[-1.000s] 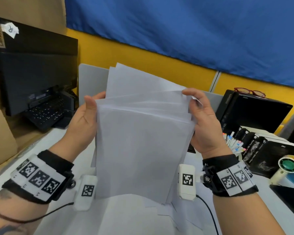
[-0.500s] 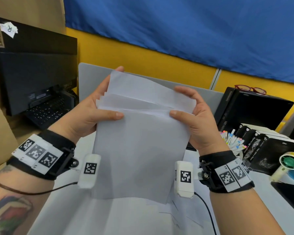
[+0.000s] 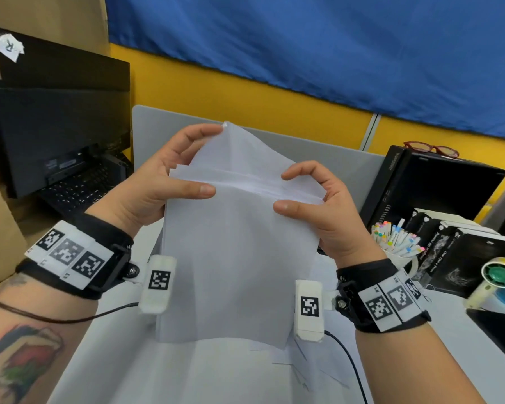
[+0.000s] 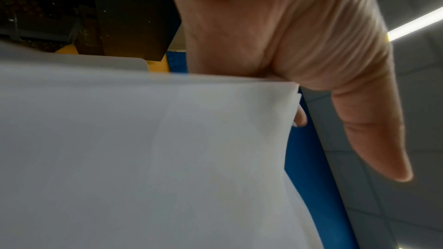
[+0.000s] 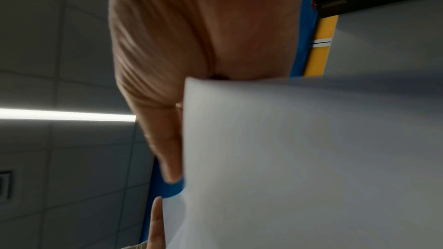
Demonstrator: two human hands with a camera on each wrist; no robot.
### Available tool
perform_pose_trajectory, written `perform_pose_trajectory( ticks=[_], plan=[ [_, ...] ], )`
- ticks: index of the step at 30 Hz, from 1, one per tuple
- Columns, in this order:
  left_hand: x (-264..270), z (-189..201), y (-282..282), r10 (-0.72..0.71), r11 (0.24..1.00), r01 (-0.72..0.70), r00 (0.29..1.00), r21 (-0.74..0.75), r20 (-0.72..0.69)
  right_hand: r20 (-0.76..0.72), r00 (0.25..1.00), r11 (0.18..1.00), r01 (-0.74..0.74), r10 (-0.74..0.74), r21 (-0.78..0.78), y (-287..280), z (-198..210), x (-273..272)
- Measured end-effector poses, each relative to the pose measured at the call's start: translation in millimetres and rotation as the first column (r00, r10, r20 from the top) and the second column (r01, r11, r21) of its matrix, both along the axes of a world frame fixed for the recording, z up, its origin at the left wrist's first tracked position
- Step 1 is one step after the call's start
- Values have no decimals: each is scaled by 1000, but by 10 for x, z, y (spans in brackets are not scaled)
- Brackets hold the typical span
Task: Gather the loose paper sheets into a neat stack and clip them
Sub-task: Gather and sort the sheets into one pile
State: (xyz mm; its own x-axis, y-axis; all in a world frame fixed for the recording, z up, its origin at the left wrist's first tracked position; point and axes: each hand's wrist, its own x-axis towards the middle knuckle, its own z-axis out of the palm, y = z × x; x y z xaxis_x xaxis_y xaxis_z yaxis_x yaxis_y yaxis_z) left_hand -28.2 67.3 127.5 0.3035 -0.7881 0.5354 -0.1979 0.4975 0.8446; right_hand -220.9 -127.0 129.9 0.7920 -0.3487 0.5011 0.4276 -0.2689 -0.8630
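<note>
Since half a second ago both hands, left (image 3: 155, 182) and right (image 3: 321, 205), pinch the sheets (image 3: 239, 258) upright mid-frame on the table (image 3: 123, 360); I judge I'm squaring edges.

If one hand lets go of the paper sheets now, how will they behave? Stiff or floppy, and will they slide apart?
The sheets are thin and probably floppy: the rear one bends at its top corner. They would likely slide or fan apart, since their top edges are stepped and no clip shows. Left hand and right hand each hold a side, so one hand alone may let them sag.
</note>
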Motion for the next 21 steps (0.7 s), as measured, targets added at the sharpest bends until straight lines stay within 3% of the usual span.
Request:
perform_pose_trajectory(
  ticks=[4,7,10,13,16,21],
  plan=[
    [29,28,-18,10,999,-12,999,-42,-36,34,997,997,69,-68,-42,-14,4,20],
    [64,51,-10,48,999,-48,999,19,2,75,992,994,104,-103,-19,2,-5,35],
    [101,14,2,-74,992,78,996,99,-44,81,984,987,157,-158,22,1,-47,62],
    [166,-80,14,-166,983,176,975,51,-149,63,962,963,262,-266,57,-4,-78,81],
    [205,-169,39,-298,950,310,936,40,-186,41,969,966,240,-245,100,-7,-81,77],
    [202,-132,-1,-292,943,313,940,112,-174,18,982,982,186,-186,-21,-49,-56,70]
  ],
)
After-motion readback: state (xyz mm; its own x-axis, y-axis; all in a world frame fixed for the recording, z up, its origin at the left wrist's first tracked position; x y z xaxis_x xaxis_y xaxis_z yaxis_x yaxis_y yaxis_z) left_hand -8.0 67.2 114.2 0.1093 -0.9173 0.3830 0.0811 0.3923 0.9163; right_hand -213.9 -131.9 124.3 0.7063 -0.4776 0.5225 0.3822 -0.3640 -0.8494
